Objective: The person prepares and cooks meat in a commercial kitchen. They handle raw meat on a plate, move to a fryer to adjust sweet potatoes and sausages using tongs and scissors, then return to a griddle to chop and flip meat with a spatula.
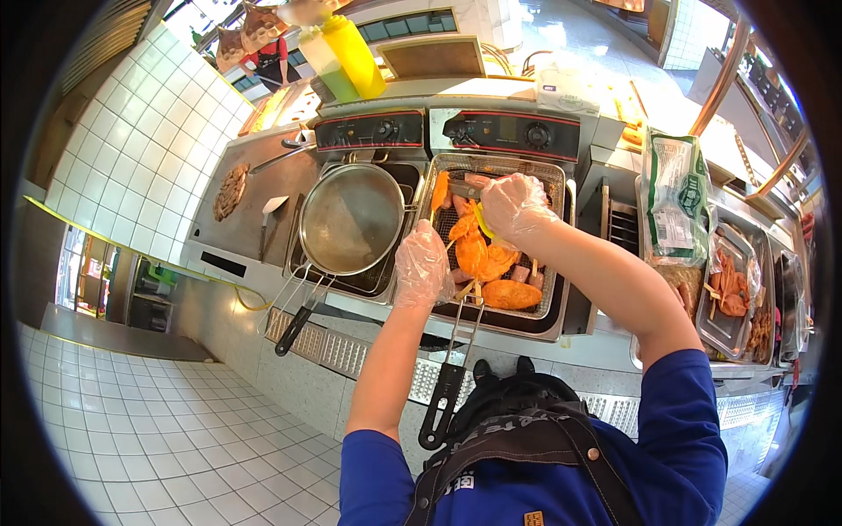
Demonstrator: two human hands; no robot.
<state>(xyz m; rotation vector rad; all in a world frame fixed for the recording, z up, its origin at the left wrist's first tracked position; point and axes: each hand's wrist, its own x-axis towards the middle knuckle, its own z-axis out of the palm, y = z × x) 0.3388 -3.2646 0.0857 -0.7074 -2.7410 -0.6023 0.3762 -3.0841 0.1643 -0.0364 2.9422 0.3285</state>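
Note:
Over the wire fry basket (558, 197), my left hand (423, 266) in a clear plastic glove grips a wooden skewer (432, 217) with an orange-coated piece of food (441, 189) at its top. My right hand (514, 207), gloved too, is closed around scissors with yellow handles (485, 222). Their metal blades (464, 190) point left, close to the skewered piece. Below both hands, several orange-coated pieces (512, 295) and pink sausage chunks (520, 273) lie in the basket. The basket's black handle (442, 404) sticks out toward me.
Left of the basket, a round strainer (352, 219) rests over another fryer. Further left, a griddle (263, 177) holds cooked meat (231, 192) and a scraper (273, 205). Squeeze bottles (354, 56) stand behind. At right are a green-and-white package (677, 197) and a food tray (730, 289).

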